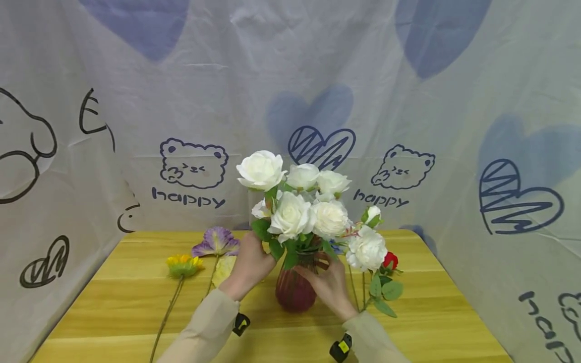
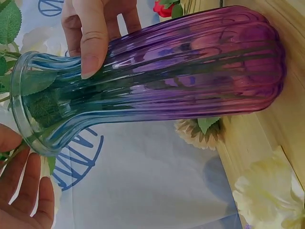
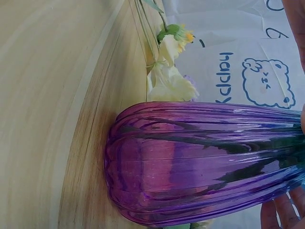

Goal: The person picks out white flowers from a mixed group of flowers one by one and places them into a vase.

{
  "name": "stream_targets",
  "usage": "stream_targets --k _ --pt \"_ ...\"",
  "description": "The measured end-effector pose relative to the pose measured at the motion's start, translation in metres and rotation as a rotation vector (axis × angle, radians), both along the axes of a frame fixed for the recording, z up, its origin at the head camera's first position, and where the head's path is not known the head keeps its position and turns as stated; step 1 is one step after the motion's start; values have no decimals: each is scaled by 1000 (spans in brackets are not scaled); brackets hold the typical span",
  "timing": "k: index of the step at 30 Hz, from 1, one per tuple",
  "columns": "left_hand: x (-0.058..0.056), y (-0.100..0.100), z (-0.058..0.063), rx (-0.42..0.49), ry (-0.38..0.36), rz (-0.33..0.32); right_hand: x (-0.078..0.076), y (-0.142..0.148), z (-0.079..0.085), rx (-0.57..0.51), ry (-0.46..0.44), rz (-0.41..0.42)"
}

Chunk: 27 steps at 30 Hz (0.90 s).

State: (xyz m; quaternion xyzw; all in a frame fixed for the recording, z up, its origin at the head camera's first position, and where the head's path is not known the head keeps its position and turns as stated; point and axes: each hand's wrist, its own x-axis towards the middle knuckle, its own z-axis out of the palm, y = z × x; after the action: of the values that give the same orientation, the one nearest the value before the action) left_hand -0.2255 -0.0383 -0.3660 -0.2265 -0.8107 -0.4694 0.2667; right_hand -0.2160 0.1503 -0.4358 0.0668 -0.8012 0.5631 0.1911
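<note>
A ribbed glass vase (image 1: 295, 290), blue-green at the neck and purple-pink below, stands upright on the table. White roses (image 1: 292, 217) with green leaves rise from it, their stems visible through the glass. My right hand (image 1: 331, 282) grips the vase's neck, thumb on the near side and fingers around the far side. At the left of the rim, my left hand (image 2: 24, 186) pinches a green rose stem (image 2: 16, 153) between thumb and fingers. Leaves and blooms cover part of the left fingers in the head view.
Left of the vase lie a yellow flower (image 1: 183, 264), a purple flower (image 1: 217, 242) and a pale yellow bloom (image 1: 224, 269). On the right are a white flower (image 1: 367, 249) and a red rose (image 1: 390, 260). Printed cloth (image 1: 290, 65) surrounds the wooden table (image 1: 422, 312).
</note>
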Motion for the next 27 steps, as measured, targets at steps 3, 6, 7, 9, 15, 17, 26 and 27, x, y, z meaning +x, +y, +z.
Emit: stream_targets --k 3,6,7,9,15,17,26,27 --pt "3 -4 3 23 -23 -43 0 1 1 6 0 -1" --pt "6 -8 8 82 -32 -84 0 1 1 11 0 -3" --pt "7 -9 10 105 -29 -95 0 1 1 12 -1 -4" --pt "8 -10 15 154 -16 -110 0 1 1 13 1 -5" --pt "9 -8 33 203 7 -101 -1 1 0 7 -8 -11" --pt "8 -7 36 204 -11 -93 -1 1 1 5 -22 -14" --pt "3 -4 45 179 -20 -79 0 1 0 8 -32 -1" --pt "2 -4 46 171 -20 -77 0 1 0 7 -30 0"
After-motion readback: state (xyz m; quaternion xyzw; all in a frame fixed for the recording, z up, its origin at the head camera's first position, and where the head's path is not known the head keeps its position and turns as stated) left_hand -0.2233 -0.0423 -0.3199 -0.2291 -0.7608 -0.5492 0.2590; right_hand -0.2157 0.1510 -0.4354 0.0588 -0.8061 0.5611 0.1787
